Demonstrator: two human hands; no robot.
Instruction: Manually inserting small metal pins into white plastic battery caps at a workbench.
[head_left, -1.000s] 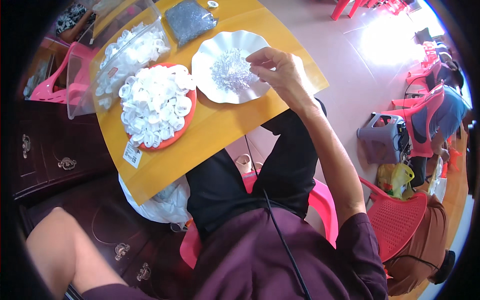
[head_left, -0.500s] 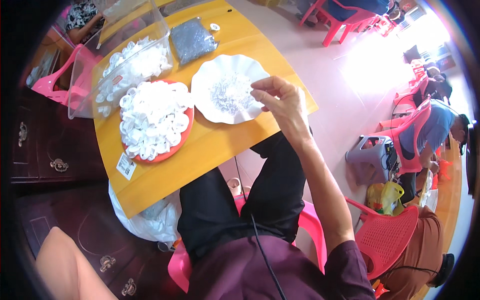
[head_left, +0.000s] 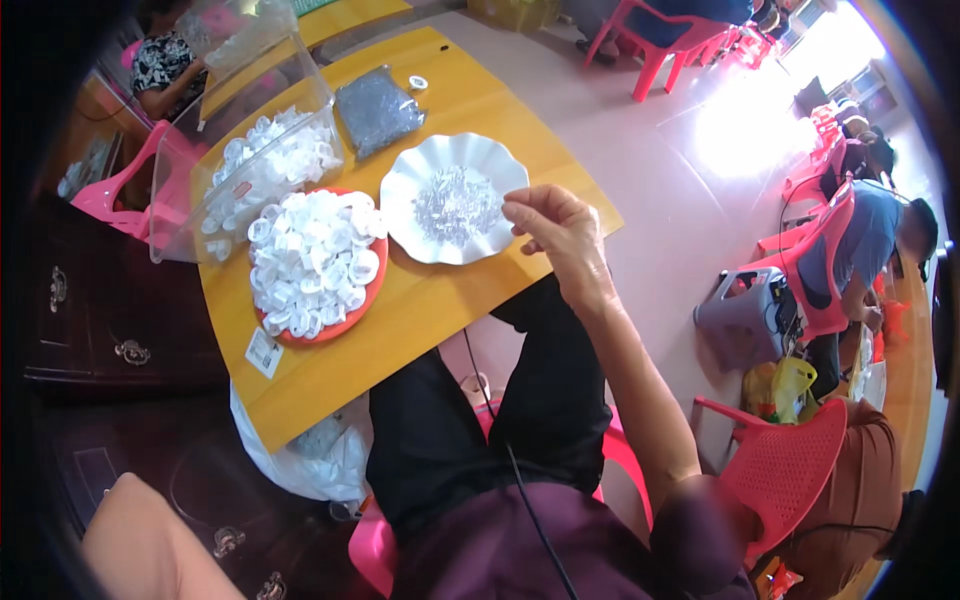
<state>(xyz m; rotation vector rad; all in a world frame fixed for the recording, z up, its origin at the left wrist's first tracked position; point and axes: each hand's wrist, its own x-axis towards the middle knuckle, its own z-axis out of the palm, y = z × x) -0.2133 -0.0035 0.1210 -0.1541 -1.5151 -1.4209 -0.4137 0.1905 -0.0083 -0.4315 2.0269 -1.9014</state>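
Note:
My right hand (head_left: 560, 236) hovers at the right edge of a white scalloped plate (head_left: 405, 178), thumb and forefinger pinched together. Whatever sits between those fingertips is too small to make out. Many thin, clear, shiny slivers (head_left: 455, 203) lie in the middle of the plate. Left of it, a red-orange plate (head_left: 374, 290) is heaped with small white ring-shaped plastic parts (head_left: 310, 260). Of my left side only a bent arm shows at the lower left; my left hand is out of view.
Behind the heap stands a clear plastic bin (head_left: 170, 225) with more white parts. A grey bag (head_left: 378, 112) and one white round piece (head_left: 418, 83) lie on the yellow table (head_left: 430, 330). Dark drawers (head_left: 120, 300) flank it on the left; people sit on pink chairs at right.
The whole view has shifted slightly, so the table sits lower in the picture. My right hand stays pinched near the same rim of the plate.

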